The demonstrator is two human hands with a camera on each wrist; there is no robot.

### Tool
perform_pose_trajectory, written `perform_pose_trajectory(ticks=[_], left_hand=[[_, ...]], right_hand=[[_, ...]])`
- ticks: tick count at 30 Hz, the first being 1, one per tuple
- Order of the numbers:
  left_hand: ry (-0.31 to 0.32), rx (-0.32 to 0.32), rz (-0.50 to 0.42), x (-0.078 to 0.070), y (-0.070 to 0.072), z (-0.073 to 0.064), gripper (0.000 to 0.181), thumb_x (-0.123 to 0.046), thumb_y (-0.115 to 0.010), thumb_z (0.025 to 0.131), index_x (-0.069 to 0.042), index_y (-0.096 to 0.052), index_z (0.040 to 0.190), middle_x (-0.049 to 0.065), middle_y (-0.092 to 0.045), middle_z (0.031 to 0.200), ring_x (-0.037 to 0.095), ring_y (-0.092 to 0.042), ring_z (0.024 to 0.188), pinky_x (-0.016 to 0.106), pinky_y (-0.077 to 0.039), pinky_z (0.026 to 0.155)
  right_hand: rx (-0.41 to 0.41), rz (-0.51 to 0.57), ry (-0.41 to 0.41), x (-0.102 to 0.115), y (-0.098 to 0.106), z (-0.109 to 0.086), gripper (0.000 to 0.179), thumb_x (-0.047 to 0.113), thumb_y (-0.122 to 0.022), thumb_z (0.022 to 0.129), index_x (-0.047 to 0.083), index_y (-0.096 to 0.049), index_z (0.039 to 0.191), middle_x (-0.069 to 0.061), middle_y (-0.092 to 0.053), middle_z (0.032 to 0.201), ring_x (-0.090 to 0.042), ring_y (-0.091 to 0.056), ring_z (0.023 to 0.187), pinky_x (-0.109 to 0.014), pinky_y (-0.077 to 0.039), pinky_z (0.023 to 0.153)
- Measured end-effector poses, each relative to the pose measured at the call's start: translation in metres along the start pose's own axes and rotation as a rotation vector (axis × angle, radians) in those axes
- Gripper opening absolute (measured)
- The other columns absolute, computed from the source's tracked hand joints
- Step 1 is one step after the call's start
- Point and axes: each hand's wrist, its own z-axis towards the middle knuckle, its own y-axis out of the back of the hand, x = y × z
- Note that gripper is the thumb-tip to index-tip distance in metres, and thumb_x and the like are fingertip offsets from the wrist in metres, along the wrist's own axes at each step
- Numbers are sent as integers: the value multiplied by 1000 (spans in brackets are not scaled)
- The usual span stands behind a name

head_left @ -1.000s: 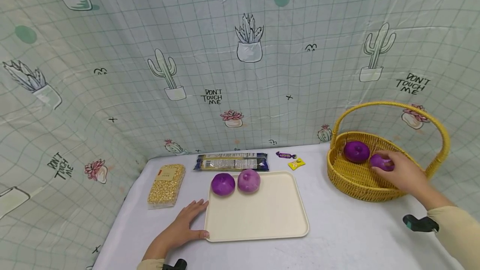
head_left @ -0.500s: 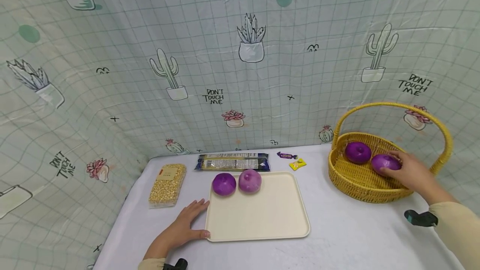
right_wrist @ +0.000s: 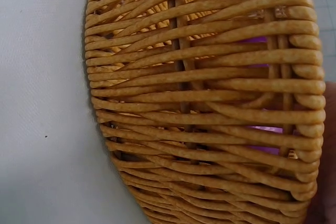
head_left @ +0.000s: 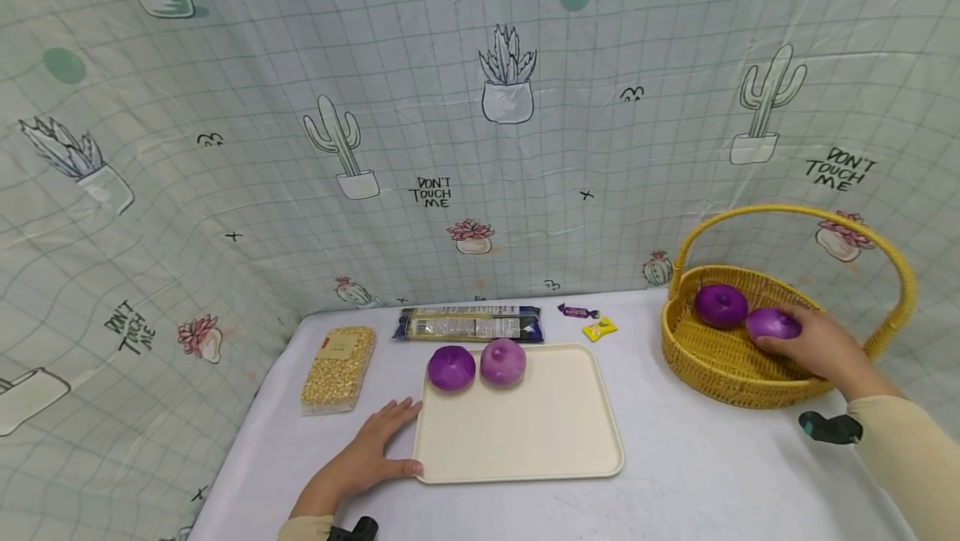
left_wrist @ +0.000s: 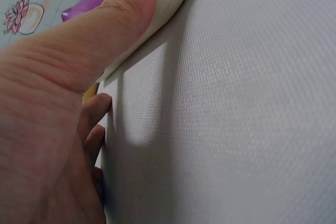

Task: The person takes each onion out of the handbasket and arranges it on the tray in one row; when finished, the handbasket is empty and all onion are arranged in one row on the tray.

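Observation:
My right hand point(head_left: 821, 345) reaches over the front right of a yellow wicker basket point(head_left: 720, 378) and grips a purple onion point(head_left: 771, 324), thumb in front and fingers behind. Whether this onion is off the basket's floor I cannot tell. Beside it lies another purple onion point(head_left: 722, 306). In the right wrist view the woven wall point(right_wrist: 210, 98) hides most of the grip. My left hand point(head_left: 371, 449) rests with spread fingers at the left edge of a cream tray point(head_left: 540, 433), its thumb touching the rim. Two more onions, one dark purple point(head_left: 452, 368) and one paler point(head_left: 503, 363), sit at the tray's back left.
A bag of yellow kernels point(head_left: 337, 370) lies left of the tray. Behind the tray is a long dark-blue packet point(head_left: 468, 324), with a purple candy point(head_left: 577, 311) and a yellow candy point(head_left: 600, 328) to its right. The basket's tall handle point(head_left: 787, 209) arches over it.
My right hand has shifted slightly right on the onion, so more of the onion shows. My left hand has stayed at the tray's edge. The head view has drifted a little.

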Motion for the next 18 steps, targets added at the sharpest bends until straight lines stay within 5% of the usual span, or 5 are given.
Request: perform_pose_trajectory(ticks=[18], left_hand=[[-8, -7, -1, -4, 1, -1, 94, -40, -85, 79, -3, -41, 154, 27, -33, 160, 54, -18, 148, 70, -6, 120]], right_hand=[[-20, 12, 3, -4, -9, 1, 88, 50, -70, 94, -19, -36, 137, -47, -52, 121, -62, -54, 107, -72, -47, 89]])
